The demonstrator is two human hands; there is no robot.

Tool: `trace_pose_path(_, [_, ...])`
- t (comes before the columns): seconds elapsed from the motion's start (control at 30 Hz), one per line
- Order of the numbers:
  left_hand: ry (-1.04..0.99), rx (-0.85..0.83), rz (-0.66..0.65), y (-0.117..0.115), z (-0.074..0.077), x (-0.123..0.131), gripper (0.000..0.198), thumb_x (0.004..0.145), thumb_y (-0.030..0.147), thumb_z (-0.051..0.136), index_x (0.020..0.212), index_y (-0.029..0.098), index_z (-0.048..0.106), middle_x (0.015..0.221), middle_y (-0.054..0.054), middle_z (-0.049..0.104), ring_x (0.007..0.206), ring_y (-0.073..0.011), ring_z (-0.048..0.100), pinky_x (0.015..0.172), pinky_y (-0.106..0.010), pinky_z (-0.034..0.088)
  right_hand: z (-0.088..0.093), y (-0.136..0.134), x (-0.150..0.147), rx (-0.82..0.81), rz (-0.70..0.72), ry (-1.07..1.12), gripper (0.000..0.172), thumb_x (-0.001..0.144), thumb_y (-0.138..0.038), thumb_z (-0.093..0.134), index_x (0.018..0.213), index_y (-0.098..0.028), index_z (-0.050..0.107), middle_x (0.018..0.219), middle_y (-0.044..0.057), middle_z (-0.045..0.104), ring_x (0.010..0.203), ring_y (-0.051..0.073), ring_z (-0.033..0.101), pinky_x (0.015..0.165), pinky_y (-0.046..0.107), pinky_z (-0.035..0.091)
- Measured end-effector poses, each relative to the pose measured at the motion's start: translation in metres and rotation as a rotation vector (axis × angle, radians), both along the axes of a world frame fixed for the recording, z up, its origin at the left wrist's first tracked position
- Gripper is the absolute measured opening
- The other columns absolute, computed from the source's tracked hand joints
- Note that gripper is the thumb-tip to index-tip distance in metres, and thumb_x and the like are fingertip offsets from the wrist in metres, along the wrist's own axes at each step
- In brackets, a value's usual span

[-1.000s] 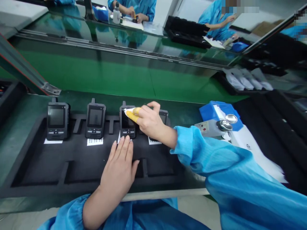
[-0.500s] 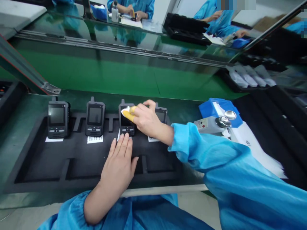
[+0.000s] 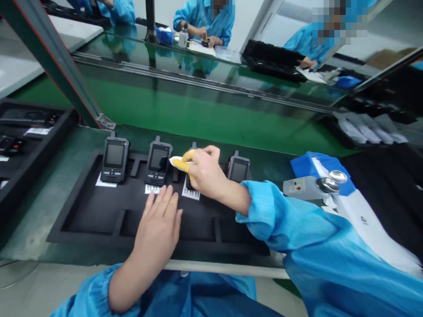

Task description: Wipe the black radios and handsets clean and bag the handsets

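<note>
At the far left a dark bin [image 3: 49, 132] holds more black parts. On the green worktop [image 3: 39, 185] lies a black foam tray [image 3: 82, 211], with four small black handsets standing along its back row. The first handset [image 3: 114, 159] and the second handset [image 3: 158, 164] stand upright, screens facing the person, each with a barcode label in front of it.

The person's left hand [image 3: 157, 224] lies flat, palm down, on the foam just in front of the second handset. Its fingers are straight and close together, and it holds nothing.

The right hand [image 3: 205, 174] pinches a white wipe [image 3: 176, 160] between fingertips [image 3: 183, 165] in yellow finger cots. The wipe's free end lies just beside the second handset. This hand covers most of the third handset [image 3: 188, 182], which stands in its slot behind its label [image 3: 191, 193]. The fourth handset [image 3: 238, 169] stands clear just to the right.

Further right sit a grey dispenser [image 3: 307, 187] with a shiny metal top, a blue box [image 3: 310, 160] and white sheets [image 3: 363, 215]. Across the green belt [image 3: 198, 110], other people in blue coats work.
</note>
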State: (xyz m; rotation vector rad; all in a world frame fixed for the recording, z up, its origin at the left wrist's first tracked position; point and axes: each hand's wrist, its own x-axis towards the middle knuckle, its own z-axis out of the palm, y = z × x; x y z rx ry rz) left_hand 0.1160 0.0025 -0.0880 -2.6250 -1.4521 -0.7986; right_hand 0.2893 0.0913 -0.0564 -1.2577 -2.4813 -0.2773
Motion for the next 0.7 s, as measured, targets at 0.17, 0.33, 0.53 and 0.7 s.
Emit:
trace_pose_path(0.17, [0.119,-0.108,0.066,0.011,-0.01,-0.033,0.046,0.086,0.006,0.031,0.127,0.005,0.052,0.137,-0.019,0.051,0.131,-0.0297,0.044,0.107,-0.054,0.036,-0.003,0.034,-0.036,0.059,-0.022,-0.08,0.029,0.093,-0.012,0.04,0.091,-0.02,0.068,0.093,0.004,0.062,0.086,0.016,0.045,0.083,0.039,0.017])
trace_pose_path(0.33, [0.147,-0.113,0.041,0.011,-0.017,-0.032,0.049,0.084,0.004,0.029,0.129,0.002,0.049,0.139,-0.021,0.047,0.133,-0.0293,0.04,0.109,-0.049,0.034,-0.016,0.017,-0.045,0.122,0.18,-0.116,0.025,0.094,-0.015,0.042,0.095,-0.018,0.066,0.083,0.003,0.06,0.082,0.015,0.045,0.082,0.038,0.018])
trace_pose_path(0.53, [0.126,-0.167,0.058,0.009,-0.018,-0.028,0.051,0.084,0.005,0.03,0.133,0.003,0.045,0.142,-0.02,0.044,0.136,-0.0291,0.035,0.111,-0.05,0.033,-0.008,0.032,-0.051,0.205,0.068,-0.15,0.027,0.095,-0.016,0.039,0.098,-0.021,0.066,0.085,0.001,0.062,0.081,0.014,0.045,0.085,0.039,0.016])
trace_pose_path(0.7, [0.121,-0.178,0.051,0.008,-0.018,-0.029,0.049,0.085,0.007,0.032,0.132,0.001,0.044,0.142,-0.021,0.044,0.135,-0.0301,0.036,0.111,-0.049,0.033,-0.013,0.022,-0.058,0.184,0.133,-0.181,0.024,0.093,-0.016,0.043,0.095,-0.019,0.067,0.082,0.001,0.06,0.083,0.015,0.045,0.085,0.039,0.018])
